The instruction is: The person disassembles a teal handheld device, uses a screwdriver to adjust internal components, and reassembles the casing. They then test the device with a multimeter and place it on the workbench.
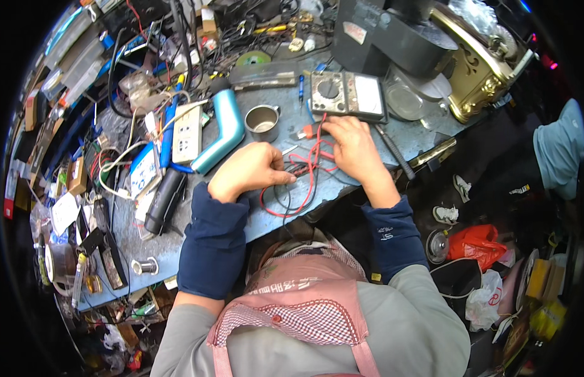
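Observation:
My left hand [251,168] is closed in a pinch above the blue bench, at the tangle of red and black leads. What its fingertips hold is too small to make out. Right of it, my right hand [355,147] curls its fingers over one end of a small orange-red piece [309,131]. A red lead [314,164] loops between both hands and down to the bench's front edge. Just beyond my right hand lies an analog multimeter [329,90] with a dial and a pale face. A metal cup [262,122] stands beyond my left hand.
Left of the cup lie a teal angled heat-gun-like tool [221,129], a white power strip [187,133] and a black cylinder [166,201]. A solder spool [145,266] sits near the front edge. A black coiled rod [397,154] lies at right. Another person [561,147] is at far right.

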{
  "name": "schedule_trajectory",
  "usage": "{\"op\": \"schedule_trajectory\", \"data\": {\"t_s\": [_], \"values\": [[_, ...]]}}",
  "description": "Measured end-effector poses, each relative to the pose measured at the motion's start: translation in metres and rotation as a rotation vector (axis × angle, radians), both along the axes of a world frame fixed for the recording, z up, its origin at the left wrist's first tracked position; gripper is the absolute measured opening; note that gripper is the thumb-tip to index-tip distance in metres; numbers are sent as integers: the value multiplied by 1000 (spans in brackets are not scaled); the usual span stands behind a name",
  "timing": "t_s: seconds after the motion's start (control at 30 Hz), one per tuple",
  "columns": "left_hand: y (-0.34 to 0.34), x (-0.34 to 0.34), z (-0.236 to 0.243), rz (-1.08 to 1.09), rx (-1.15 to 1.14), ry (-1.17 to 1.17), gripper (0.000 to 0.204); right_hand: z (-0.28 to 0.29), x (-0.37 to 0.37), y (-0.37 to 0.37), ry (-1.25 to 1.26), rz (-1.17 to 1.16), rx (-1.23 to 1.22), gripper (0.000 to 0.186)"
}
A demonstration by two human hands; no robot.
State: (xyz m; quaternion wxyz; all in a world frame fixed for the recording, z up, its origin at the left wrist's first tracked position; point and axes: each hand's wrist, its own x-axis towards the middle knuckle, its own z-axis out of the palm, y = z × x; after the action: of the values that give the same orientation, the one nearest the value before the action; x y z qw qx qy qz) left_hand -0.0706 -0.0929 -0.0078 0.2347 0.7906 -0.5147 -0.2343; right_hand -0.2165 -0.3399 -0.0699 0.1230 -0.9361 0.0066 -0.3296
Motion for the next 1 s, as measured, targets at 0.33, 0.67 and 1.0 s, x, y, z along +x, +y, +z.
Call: {"op": "schedule_trajectory", "data": {"t_s": [0.33,0.67,1.0], "values": [[0,-9,6,32,47,-173,25,12,-16,2,162,-118,-127,32],[2,2,0,137,-150,17,35,-21,-113,-11,-65,-278,789,35],[13,-107,-2,126,-561,281,27,10,-128,110,-88,315,1958,25]]}}
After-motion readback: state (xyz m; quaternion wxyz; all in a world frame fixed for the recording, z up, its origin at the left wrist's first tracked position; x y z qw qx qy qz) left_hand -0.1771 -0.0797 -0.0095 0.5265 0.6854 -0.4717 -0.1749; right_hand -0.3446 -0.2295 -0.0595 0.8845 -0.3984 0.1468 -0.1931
